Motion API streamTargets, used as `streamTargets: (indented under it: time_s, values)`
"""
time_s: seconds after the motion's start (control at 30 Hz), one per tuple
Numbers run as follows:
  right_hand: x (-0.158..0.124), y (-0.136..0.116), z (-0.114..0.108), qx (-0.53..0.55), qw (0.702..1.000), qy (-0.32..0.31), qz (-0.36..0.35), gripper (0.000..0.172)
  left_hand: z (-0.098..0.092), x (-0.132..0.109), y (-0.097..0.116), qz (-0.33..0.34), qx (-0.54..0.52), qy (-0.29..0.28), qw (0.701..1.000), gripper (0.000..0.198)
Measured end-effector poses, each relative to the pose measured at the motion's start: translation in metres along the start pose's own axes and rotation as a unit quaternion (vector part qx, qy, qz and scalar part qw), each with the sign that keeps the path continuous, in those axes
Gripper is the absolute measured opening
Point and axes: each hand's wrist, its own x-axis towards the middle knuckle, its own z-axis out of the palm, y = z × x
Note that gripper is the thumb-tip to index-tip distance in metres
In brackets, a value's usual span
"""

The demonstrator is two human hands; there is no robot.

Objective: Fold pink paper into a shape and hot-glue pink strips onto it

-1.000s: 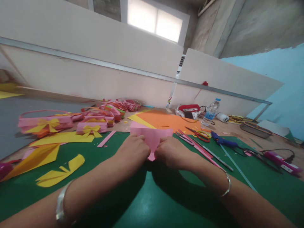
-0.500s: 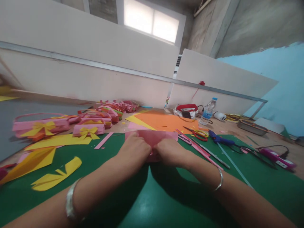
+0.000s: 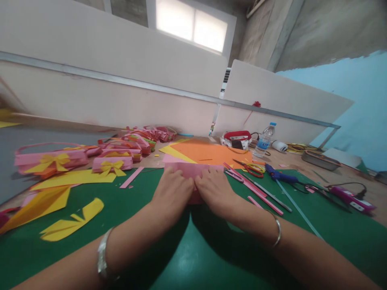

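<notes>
Pink paper (image 3: 196,169), folded, matte light pink, straight far edge, lies flat on the green mat (image 3: 208,257) at desk (image 3: 302,163) centre. Only its far strip and a darker near bit between the thumbs show. Left hand (image 3: 173,194) and right hand (image 3: 215,191) lie side by side on top, touching at the thumbs. The fingers (image 3: 171,174) are stretched forward, close together, pressing the paper down, not wrapped around it. A silver bangle sits on each wrist.

Just behind are an orange sheet (image 3: 211,153) and a yellow sheet (image 3: 173,152). Right of the hands are pink strips (image 3: 256,190), red scissors (image 3: 254,169), a blue glue gun (image 3: 279,176) and a water bottle (image 3: 265,141). On the left are pink baskets with yellow bows (image 3: 112,164) and yellow cutouts (image 3: 72,223).
</notes>
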Motion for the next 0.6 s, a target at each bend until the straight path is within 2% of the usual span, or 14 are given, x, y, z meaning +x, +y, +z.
streamTargets:
  time_s: [0.07, 0.13, 0.23, 0.3, 0.43, 0.5, 0.6]
  values:
    - [0.003, 0.003, 0.002, -0.025, 1.000, 0.018, 0.001, 0.016, -0.004, 0.000, -0.001, -0.015, 0.022, -0.020, 0.999, 0.017]
    - [0.006, 0.007, 0.005, -0.032, 0.999, 0.015, -0.003, 0.011, -0.007, 0.000, -0.002, -0.012, 0.034, -0.030, 0.999, 0.015]
    - [0.009, 0.012, 0.009, -0.028, 1.000, -0.002, -0.006, 0.027, -0.008, 0.003, -0.006, 0.006, 0.040, -0.031, 0.999, 0.013]
    - [0.010, 0.014, 0.011, -0.029, 1.000, -0.005, -0.006, 0.031, -0.007, 0.004, -0.009, 0.013, 0.042, -0.032, 0.999, 0.011]
    - [0.008, 0.011, 0.014, -0.029, 0.999, 0.005, -0.023, 0.019, -0.004, 0.005, -0.010, 0.018, 0.044, -0.029, 0.998, 0.011]
    - [0.004, 0.009, 0.014, -0.023, 0.997, 0.021, -0.073, 0.014, -0.002, 0.006, -0.010, 0.018, 0.047, -0.022, 0.998, 0.011]
    - [-0.003, 0.006, 0.013, -0.012, 0.984, 0.045, -0.172, 0.017, 0.000, 0.006, -0.010, 0.021, 0.051, -0.009, 0.998, 0.010]
